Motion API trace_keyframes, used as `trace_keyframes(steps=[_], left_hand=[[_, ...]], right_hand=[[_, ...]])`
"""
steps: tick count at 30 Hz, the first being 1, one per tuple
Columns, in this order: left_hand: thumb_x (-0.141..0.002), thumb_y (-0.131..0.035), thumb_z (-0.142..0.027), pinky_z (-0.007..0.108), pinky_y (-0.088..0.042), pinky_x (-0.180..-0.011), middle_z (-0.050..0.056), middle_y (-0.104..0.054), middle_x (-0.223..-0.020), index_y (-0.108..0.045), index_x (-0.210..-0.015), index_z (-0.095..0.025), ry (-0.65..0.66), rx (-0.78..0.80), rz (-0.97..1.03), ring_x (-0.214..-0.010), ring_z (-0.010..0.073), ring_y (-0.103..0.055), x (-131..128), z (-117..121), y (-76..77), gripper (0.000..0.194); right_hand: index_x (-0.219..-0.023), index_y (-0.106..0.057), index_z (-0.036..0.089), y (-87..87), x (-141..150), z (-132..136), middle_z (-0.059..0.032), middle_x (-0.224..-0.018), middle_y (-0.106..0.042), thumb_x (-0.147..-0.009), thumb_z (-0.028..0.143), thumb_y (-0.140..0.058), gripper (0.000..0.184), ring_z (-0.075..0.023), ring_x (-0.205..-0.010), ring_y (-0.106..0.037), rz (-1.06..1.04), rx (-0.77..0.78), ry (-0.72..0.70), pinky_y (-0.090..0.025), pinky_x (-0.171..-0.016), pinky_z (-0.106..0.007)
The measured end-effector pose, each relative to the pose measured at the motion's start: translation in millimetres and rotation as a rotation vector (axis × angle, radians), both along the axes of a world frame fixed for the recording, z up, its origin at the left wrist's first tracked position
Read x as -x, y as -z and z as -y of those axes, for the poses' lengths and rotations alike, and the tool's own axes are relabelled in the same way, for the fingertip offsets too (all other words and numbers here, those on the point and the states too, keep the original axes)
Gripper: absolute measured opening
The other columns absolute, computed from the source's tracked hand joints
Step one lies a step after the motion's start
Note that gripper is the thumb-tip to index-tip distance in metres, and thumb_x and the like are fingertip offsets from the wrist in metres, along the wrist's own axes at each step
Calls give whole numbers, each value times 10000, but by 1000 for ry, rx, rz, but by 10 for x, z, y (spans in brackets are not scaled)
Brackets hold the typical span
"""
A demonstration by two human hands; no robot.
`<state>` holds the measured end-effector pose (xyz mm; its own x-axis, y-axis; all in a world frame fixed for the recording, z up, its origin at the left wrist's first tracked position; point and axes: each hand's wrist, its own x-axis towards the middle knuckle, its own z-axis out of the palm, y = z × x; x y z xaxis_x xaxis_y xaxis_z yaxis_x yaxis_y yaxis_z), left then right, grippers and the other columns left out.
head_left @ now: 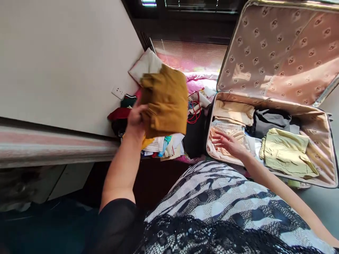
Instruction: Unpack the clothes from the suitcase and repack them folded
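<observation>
My left hand [136, 120] is closed on a folded mustard-yellow garment [165, 100], holding it up above a stack of folded clothes [164, 144] on the bed. My right hand [227, 143] lies open, fingers spread flat on pale folded cloth [227, 130] inside the open suitcase [324, 144]. The suitcase also holds a beige folded piece [233, 112], a dark grey garment [272, 120] and a yellow-green garment [287, 151]. Its patterned pink lid [280, 49] stands open behind.
A white wall [60, 63] with a socket [118, 92] is at left. A white pillow [145, 65], pink bedding [198, 79] and a red cord [194, 111] lie beyond the stack. My patterned black-and-white lap [219, 204] fills the foreground.
</observation>
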<state>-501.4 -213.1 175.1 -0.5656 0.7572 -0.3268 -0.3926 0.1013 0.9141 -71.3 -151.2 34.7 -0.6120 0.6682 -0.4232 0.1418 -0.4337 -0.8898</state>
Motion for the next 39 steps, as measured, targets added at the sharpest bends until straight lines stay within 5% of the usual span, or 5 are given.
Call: trace_keyframes(steps=[7, 12, 24, 31, 39], left_hand=[[-483, -943, -188, 349, -601, -949, 58, -800, -1223, -679, -1288, -260, 882, -74, 210, -1141, 289, -775, -1417, -470, 921, 851], [-463, -1006, -206, 398, -584, -1005, 84, -783, -1245, -654, -1257, -242, 1071, 28, 253, -1137, 289, -767, -1967, -830, 1443, 870], [-527, -936, -228, 501, -541, -1152, 83, -746, -1287, -673, -1371, -211, 1455, -32, -26, -1292, 384, -685, -3143, -1953, 1245, 884], [-478, -883, -159, 490, -623, -965, 21, -793, -1067, -747, -1233, -252, 1846, 135, -6, -1043, 329, -761, -4474, -2272, 1838, 773], [-535, -764, 15, 305, -561, -937, 99, -788, -1216, -738, -1354, -153, 1816, 161, -749, -1130, 283, -724, -5623, -2104, 2217, 836]], right_hand=[[-1296, -689, 342, -18, -199, -113, -57, -1349, -779, -775, 782, -837, 697, -338, -1359, -688, -302, 148, 298, -625, -1077, -553], [-1127, -707, 289, 261, -738, -122, -45, -1136, -832, -707, 418, -939, 497, -321, -1218, -752, -207, 125, 543, -662, -1040, -508], [-1149, -739, 257, -175, -2302, -373, -49, -1198, -823, -669, 395, -934, 536, -293, -1174, -769, -126, 120, 664, -693, -924, -406], [-1259, -668, 274, 26, -3371, 37, -26, -1113, -812, -539, 248, -998, 792, -231, -965, -791, 186, 106, 620, -686, -808, -334], [-1048, -758, 219, 329, -4063, 70, -32, -899, -815, -494, 174, -922, 579, -212, -814, -774, 418, 86, 513, -669, -700, -306]])
